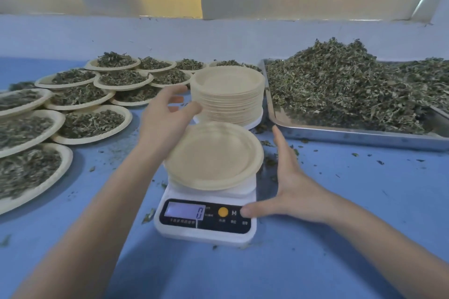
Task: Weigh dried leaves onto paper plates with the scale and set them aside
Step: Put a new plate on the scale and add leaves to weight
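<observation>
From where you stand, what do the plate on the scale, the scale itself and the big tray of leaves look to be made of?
The empty plate looks like matte, pale tan paper or pressed pulp with a ribbed rim. The scale seems glossy white plastic, with a black panel and lit display. The tray looks like metal, probably steel: its silvery rim reflects light.

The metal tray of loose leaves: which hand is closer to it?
Right. The right hand sits beside the scale, just short of the metal tray; the left hand is beyond the stack of plates.
</observation>
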A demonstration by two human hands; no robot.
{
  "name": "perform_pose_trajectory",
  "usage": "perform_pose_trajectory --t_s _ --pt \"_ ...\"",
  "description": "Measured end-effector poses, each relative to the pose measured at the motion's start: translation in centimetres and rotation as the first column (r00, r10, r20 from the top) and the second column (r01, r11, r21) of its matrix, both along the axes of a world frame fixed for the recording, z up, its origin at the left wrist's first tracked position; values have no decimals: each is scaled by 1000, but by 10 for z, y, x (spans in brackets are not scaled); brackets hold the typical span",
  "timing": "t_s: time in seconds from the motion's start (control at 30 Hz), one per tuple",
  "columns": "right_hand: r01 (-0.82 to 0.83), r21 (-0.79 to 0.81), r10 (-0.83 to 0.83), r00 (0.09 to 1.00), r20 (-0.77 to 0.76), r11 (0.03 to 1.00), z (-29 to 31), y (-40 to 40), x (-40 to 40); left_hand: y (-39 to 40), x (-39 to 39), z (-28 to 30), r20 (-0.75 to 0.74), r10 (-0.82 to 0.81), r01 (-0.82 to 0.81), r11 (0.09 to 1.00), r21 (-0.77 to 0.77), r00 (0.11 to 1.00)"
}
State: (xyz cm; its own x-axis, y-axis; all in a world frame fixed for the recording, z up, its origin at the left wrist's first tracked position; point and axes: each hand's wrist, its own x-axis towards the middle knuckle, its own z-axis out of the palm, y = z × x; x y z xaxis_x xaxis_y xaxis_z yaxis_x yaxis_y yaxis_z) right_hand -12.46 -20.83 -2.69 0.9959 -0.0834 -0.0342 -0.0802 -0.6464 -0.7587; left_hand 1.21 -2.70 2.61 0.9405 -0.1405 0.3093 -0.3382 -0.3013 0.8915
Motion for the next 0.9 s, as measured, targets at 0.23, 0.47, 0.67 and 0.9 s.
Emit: perform_pose_trajectory --t_s 0.23,0.47,0.67,0.9 --pt "14 -8 -14 994 -110 1000 12 6 4 18 -5 -23 -42 115 -120 983 -141 992" --pt "-14 7 15 995 -94 1000 8 5 0 20 -11 -29 -58 100 -105 990 -95 993" --pt "-15 106 8 998 67 994 31 -8 18 -27 -19 4 247 -93 50 983 175 964" --pt "115 148 -135 981 136 982 65 -69 60 -132 -3 35 206 -433 251 781 572 878"
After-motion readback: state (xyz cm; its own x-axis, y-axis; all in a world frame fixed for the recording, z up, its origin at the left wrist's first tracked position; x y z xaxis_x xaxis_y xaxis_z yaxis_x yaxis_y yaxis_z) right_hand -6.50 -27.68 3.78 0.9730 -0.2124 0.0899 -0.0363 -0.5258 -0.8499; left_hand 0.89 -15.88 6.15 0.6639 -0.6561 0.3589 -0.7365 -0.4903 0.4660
